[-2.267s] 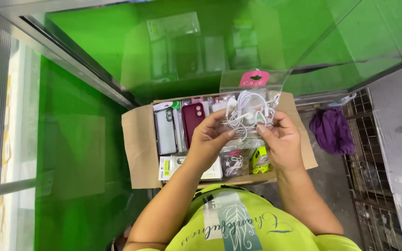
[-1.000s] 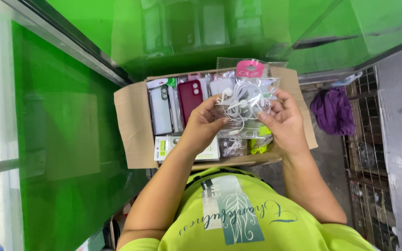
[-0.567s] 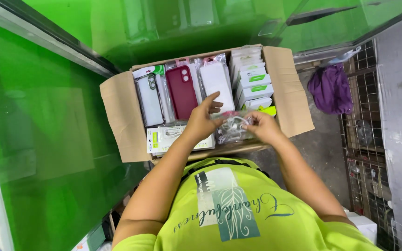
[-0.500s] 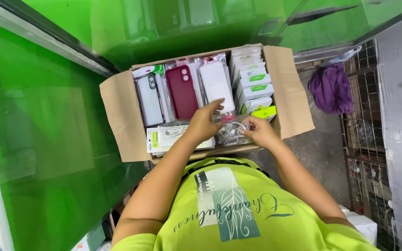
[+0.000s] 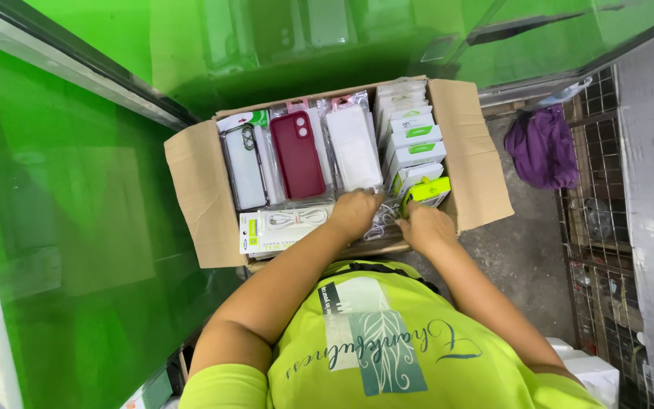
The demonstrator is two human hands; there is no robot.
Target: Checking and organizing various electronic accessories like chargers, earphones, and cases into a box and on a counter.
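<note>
A clear plastic packet of white cable [image 5: 378, 224] lies at the near edge of an open cardboard box [image 5: 198, 193], just right of the frame's centre, with both of the person's hands pressed down on it. The left hand [image 5: 355, 213] covers the packet's left side, fingers curled over it; the right hand [image 5: 425, 226] closes on its right side, fingertips touching a lime-green packet [image 5: 427, 191] just above. Whether either hand truly pinches the packet cannot be told, since the fingers hide the contact. Left of the hands lies a flat white boxed cable [image 5: 285, 226]. Further up in the box stand packaged phone cases in a row: a clear one with a dark rim [image 5: 245, 167], a dark red one [image 5: 297, 154] and a white one [image 5: 353, 148]. To their right runs a stack of small white boxes with green labels [image 5: 410, 136]. Green glass panels [image 5: 77, 242] fill the left and top of the frame. A purple cloth [image 5: 543, 148] lies on the grey floor at right, beside a wire rack [image 5: 607, 227].
</note>
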